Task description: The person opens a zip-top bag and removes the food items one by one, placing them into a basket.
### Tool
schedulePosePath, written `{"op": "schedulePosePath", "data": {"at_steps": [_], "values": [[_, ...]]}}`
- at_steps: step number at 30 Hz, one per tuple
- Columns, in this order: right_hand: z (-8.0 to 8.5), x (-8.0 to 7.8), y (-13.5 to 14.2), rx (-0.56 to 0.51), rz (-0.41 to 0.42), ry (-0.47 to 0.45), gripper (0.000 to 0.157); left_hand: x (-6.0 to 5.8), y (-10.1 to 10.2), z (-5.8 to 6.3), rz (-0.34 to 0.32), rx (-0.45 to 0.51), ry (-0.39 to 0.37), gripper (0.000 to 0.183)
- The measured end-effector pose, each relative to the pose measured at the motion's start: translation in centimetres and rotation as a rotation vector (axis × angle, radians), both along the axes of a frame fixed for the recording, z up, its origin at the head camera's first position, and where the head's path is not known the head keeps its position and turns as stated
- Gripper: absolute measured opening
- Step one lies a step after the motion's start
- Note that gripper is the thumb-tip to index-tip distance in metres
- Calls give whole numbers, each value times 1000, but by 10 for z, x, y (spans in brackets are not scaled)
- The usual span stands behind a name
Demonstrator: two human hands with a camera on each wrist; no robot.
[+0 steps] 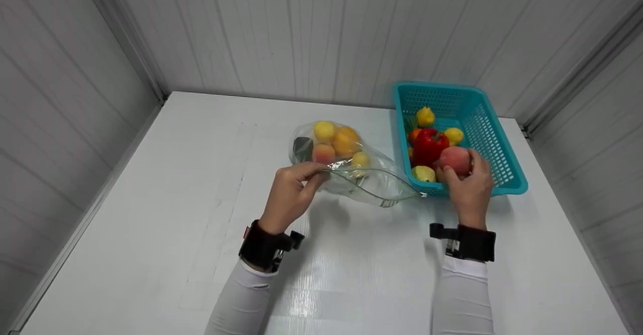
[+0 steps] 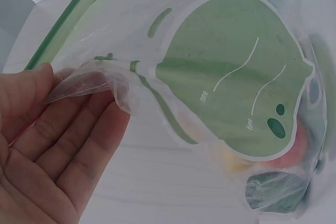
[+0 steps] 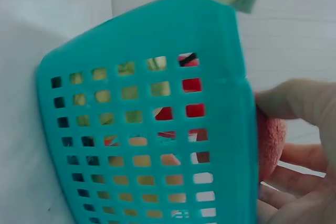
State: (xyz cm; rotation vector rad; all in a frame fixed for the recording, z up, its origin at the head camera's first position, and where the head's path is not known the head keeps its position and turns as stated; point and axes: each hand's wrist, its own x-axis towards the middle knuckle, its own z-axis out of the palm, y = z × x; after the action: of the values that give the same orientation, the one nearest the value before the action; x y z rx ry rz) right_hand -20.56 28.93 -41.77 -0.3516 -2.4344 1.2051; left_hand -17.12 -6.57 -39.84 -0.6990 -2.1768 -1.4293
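In the head view my left hand [image 1: 294,194] pinches the edge of a clear zip bag [image 1: 382,187] between thumb and fingers. The bag's mouth gapes toward the right, and a green leaf print shows in the left wrist view. Inside lie yellow and orange fruits, a peach [image 1: 324,153] and a dark green piece [image 1: 303,149]. My right hand [image 1: 471,187] grips a pinkish-red round fruit [image 1: 455,159] at the front of the teal basket [image 1: 502,149]. The right wrist view shows fingers and thumb around that fruit, partly hidden by the basket wall.
In the basket are a red bell pepper [image 1: 429,146], lemons [image 1: 453,135] and other produce. The bag's right corner touches the basket's front left corner. The white table [image 1: 201,199] meets panelled walls [image 1: 321,38] at the back and sides.
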Motion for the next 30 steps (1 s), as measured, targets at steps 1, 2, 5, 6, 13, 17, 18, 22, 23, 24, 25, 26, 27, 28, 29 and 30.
{"op": "schedulePosePath", "data": {"at_steps": [1,2,5,6,13,17,18,22,23,24,25,26,27,28,29,30], "values": [[-1,-1,0,3,-8,9,64,0,0,0,-1,1,1,7],[-3,-1,1,2,-12,23,64,0,0,0,-2,4,2,7],[-8,-4,3,3,-28,76,60,0,1,1,-3,8,5,7],[-10,-4,3,0,-34,94,58,0,1,1,-3,8,7,7],[-10,-3,3,-62,-33,125,48,0,1,0,-10,7,8,7],[-5,-1,1,-72,-18,130,47,0,0,1,-6,2,6,7],[-3,0,0,-69,-15,138,47,1,0,1,-4,0,6,7],[3,3,-4,-42,4,192,44,1,0,1,1,-8,10,7],[4,4,-5,-37,13,202,43,1,0,1,1,-8,11,8],[6,5,-6,-30,24,213,43,2,0,1,1,-8,12,7],[8,6,-7,-22,37,225,42,2,0,1,1,-8,13,8],[9,8,-9,-18,53,237,42,2,0,1,1,-7,14,8],[11,10,-11,-17,74,250,41,2,0,1,1,-6,15,8],[14,12,-13,-19,97,265,40,2,0,2,1,-4,15,8],[16,14,-15,-24,123,281,40,2,0,2,2,-3,15,8],[19,16,-17,-32,151,297,39,2,0,2,3,-2,16,7]]}}
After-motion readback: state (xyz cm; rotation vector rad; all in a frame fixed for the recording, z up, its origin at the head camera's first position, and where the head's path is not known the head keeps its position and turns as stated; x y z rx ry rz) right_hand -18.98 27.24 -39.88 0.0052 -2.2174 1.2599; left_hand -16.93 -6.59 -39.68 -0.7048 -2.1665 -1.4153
